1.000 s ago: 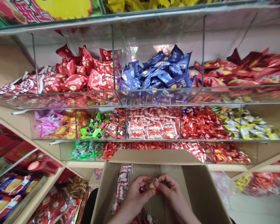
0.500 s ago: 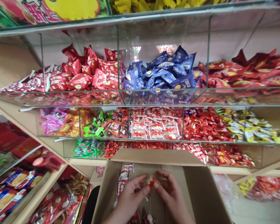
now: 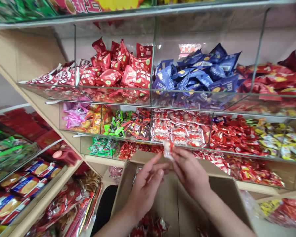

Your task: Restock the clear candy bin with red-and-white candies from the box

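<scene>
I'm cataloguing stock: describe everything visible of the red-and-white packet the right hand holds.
The small red-and-white packet looks like crinkled, shiny plastic; any print is illegible. It is roughly upright, its right side in the right hand's grip, seen near the brown cardboard box. Whether the left hand touches it is unclear.

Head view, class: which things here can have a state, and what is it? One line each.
Right hand: closed, pinching a packet.
Red-and-white packet: held up in the fingertips.
Left hand: loosely curled, nothing visible in it.
Cardboard box: open, loose candies inside.
Blue packets: heaped on the shelf.
</scene>
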Action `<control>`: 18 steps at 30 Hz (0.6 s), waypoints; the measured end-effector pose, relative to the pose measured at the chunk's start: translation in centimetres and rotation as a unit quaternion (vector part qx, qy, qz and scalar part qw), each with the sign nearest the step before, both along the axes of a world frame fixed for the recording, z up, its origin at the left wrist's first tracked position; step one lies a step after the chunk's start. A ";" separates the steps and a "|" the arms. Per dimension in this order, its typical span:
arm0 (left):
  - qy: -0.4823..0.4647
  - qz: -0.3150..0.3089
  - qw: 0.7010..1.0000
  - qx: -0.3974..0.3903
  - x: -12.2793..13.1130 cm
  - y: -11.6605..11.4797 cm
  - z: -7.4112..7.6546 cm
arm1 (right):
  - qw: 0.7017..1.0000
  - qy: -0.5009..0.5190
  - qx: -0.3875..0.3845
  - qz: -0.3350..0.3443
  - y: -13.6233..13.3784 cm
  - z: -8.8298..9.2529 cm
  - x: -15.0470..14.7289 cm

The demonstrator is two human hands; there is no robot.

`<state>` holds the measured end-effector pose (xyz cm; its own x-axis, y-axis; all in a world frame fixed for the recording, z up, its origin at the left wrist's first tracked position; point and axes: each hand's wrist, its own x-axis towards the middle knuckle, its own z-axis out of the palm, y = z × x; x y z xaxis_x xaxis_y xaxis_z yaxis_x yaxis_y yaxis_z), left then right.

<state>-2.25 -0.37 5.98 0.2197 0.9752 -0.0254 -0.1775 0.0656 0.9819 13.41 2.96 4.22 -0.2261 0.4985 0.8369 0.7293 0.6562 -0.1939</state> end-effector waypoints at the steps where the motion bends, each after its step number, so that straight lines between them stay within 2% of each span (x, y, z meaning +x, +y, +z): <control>1: 0.008 -0.011 1.000 0.013 -0.3 -0.1 0.1 | 0.999 -0.016 0.032 -0.010 1.5 1.0 0.0; 4: 0.038 -0.033 0.999 0.000 -1.1 -0.9 -0.9 | 0.997 -0.046 0.055 -0.021 6.1 3.7 -0.2; 8: 0.078 -0.077 0.993 -0.032 -2.2 -1.9 -4.0 | 0.992 -0.114 0.027 -0.046 10.7 5.5 -0.7; 12: 0.111 -0.083 0.989 -0.060 -3.2 -2.6 -6.7 | 0.979 -0.195 -0.015 -0.059 12.6 5.5 -1.0; 15: 0.107 -0.086 0.987 -0.088 -3.6 -2.7 -7.8 | 0.968 -0.239 -0.026 -0.076 13.1 5.3 -1.2; 18: 0.124 -0.098 0.983 -0.098 -3.8 -2.8 -8.7 | 0.951 -0.276 -0.042 -0.132 13.2 5.6 -1.6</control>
<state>-6.02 -3.19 -2.76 0.3663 0.8858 -0.2848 0.1010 0.2665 0.9585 11.83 16.20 9.79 -0.4780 0.6580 0.5819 0.8719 0.4358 0.2234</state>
